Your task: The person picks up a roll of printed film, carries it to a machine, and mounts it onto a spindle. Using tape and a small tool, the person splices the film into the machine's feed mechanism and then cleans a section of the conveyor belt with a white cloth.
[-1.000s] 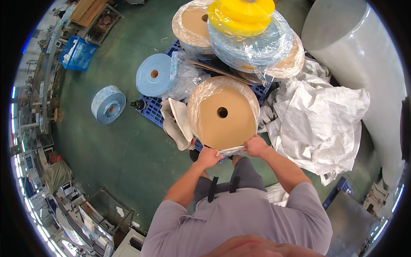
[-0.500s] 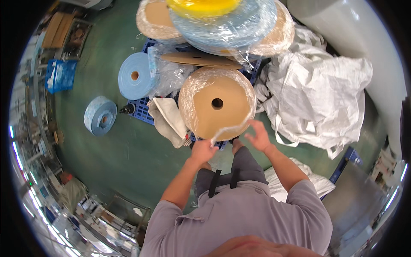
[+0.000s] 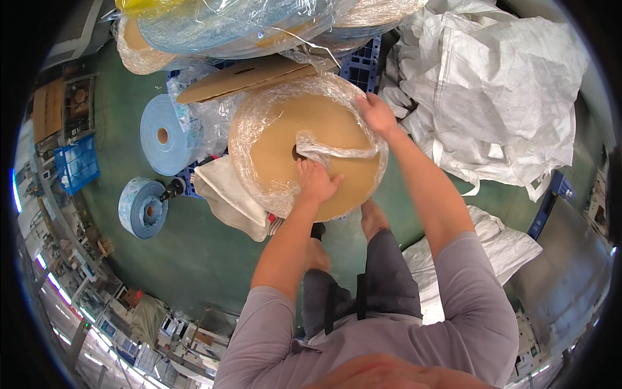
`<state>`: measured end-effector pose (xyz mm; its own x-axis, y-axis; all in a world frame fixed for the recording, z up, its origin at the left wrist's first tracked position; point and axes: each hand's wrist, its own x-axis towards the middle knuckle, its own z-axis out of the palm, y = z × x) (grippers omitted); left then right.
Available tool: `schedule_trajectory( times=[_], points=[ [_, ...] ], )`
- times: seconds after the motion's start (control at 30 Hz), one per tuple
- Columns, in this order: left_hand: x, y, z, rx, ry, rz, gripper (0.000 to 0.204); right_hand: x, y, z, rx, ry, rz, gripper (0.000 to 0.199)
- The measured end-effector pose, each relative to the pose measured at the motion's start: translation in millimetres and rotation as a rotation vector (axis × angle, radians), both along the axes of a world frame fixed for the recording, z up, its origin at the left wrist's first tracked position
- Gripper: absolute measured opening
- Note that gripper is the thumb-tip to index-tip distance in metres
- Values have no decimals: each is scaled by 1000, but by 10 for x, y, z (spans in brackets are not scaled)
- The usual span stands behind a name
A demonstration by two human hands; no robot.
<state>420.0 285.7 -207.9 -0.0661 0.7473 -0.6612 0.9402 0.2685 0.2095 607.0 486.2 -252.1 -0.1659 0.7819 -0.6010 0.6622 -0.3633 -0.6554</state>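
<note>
A large roll wrapped in clear stretch film, its face covered by a round cardboard disc [image 3: 259, 139], is right in front of me. A bunched strip of stretch film [image 3: 350, 153] runs from its right side to the dark centre hole. My left hand [image 3: 317, 182] lies on the disc just below that hole, fingertips at the hole and film end, thumb spread to the right. My right hand [image 3: 377, 115] grips the wrapped upper right rim, its thumb hidden. Behind the roll leans a loose cardboard disc [image 3: 249, 76].
Wrapped blue rolls [image 3: 214, 29] are stacked at the back. Two smaller blue rolls [image 3: 159, 135] stand at left, beside an off-white cloth [image 3: 223, 194]. A blue pallet [image 3: 360, 65] shows behind. White woven bags [image 3: 492, 97] heap at right; another white sack [image 3: 473, 253] lies near my leg.
Both hands have moved forward: the left to the centre hole, the right to the upper right rim. The film strip, before between my hands at the near edge, now lies across the disc.
</note>
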Motion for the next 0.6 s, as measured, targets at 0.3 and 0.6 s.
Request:
schedule_trajectory(
  times=[0.3,0.6],
  points=[
    [-164,-361,135,135,-87,-27,106,-208,-585,790,119,-258,-86,82],
    [95,-382,213,-130,-228,-306,102,1220,-1495,40,-95,412,-743,49]
  ],
)
